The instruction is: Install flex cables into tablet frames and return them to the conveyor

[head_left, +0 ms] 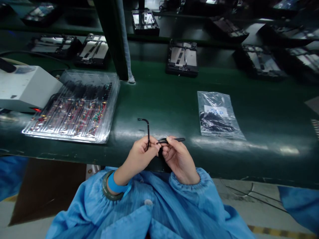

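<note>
To the left of the clear plastic bag [219,122], our left hand [139,155] pinches a thin black bent strip [148,129], our right hand [179,158] slim black tweezers [179,139].

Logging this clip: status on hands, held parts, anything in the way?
Left hand pinching thin black cable, bent end free. Right hand gripping slim black tool, tip at left hand. Plastic bag apart to the right; no obstruction seen.

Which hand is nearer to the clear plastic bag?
Right. The right hand is off the near left corner of the plastic bag; the left hand is farther away, to the left.
</note>
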Motion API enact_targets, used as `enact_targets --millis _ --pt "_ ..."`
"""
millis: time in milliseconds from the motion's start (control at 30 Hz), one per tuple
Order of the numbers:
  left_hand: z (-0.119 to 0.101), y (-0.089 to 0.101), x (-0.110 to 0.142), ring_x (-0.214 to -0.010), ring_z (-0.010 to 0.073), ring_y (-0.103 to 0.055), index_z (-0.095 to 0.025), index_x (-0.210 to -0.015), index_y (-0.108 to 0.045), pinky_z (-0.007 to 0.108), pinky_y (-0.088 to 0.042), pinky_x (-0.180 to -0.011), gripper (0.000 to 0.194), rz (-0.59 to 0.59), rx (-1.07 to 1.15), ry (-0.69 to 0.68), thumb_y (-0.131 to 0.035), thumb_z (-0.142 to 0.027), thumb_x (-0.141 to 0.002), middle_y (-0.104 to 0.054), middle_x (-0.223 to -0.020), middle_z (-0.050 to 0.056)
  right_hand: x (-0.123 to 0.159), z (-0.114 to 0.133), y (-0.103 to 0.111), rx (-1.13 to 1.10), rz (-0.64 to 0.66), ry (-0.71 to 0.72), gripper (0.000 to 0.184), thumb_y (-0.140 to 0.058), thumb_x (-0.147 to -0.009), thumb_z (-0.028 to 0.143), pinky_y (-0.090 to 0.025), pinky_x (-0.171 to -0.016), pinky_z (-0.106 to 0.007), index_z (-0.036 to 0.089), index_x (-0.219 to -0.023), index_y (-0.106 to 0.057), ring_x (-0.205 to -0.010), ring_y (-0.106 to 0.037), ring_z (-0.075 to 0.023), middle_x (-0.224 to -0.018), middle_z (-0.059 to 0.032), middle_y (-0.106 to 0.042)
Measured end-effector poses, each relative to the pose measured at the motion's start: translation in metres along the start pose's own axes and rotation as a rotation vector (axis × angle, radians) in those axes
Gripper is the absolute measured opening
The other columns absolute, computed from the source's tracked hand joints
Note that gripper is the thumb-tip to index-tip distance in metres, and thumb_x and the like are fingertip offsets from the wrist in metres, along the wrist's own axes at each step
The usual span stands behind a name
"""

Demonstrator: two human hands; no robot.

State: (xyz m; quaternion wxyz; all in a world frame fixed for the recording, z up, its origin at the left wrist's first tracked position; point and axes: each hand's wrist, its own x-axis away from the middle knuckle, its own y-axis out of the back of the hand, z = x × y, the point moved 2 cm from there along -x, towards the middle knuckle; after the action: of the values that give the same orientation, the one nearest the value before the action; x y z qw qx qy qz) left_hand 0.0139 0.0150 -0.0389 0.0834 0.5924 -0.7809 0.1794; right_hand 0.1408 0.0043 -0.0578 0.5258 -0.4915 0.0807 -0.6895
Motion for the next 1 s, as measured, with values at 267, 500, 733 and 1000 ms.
enact_targets --millis 267,500,733,1000 --pt "-0.0020 -0.0011 -0.0009 -0.048 0.0063 -0.038 -0.017 -0.072 -0.052 0.020 -0.031 -0.047 0.016 -0.017 -0.143 -0.069 -0.059 -0.030 -0.076 -0.047 -0.056 -0.006 0.0033 0.0000 0.0002 0.008 -0.020 0.016 0.032 -0.089 -0.054 0.025 -0.054 -0.046 -0.011 0.016 -0.071 -0.063 -0.047 -0.064 -0.0080 -0.060 -0.0008 -0.072" --pt "-0.0028 -0.0006 0.0020 -0.053 0.0080 -0.044 -0.017 -0.072 -0.052 0.020 -0.036 -0.051 0.011 -0.044 -0.260 -0.136 -0.053 -0.027 -0.077 -0.047 -0.058 -0.005 0.0064 0.0001 0.0009 -0.001 -0.049 -0.008 0.034 -0.090 -0.051 0.024 -0.054 -0.045 -0.012 0.016 -0.071 -0.063 -0.046 -0.064 -0.0088 -0.059 -0.0019 -0.072" --pt "-0.0033 -0.0009 0.0028 -0.054 0.0087 -0.045 -0.017 -0.073 -0.054 0.021 -0.037 -0.052 0.010 -0.024 -0.254 -0.137 -0.052 -0.026 -0.076 -0.050 -0.060 -0.004 0.0058 0.0009 0.0015 -0.006 -0.058 -0.028 0.032 -0.089 -0.053 0.023 -0.053 -0.044 -0.012 0.017 -0.071 -0.063 -0.046 -0.062 -0.0074 -0.059 -0.0013 -0.072" --pt "0.0004 0.0009 -0.0006 -0.043 0.0034 -0.032 -0.016 -0.076 -0.057 0.018 -0.023 -0.041 0.012 0.057 -0.049 0.033 -0.062 -0.025 -0.071 -0.049 -0.057 -0.007 0.0094 0.0054 0.0006 -0.043 -0.020 -0.056 0.031 -0.089 -0.052 0.022 -0.050 -0.041 -0.010 0.017 -0.068 -0.063 -0.043 -0.058 -0.0057 -0.057 0.0021 -0.069"
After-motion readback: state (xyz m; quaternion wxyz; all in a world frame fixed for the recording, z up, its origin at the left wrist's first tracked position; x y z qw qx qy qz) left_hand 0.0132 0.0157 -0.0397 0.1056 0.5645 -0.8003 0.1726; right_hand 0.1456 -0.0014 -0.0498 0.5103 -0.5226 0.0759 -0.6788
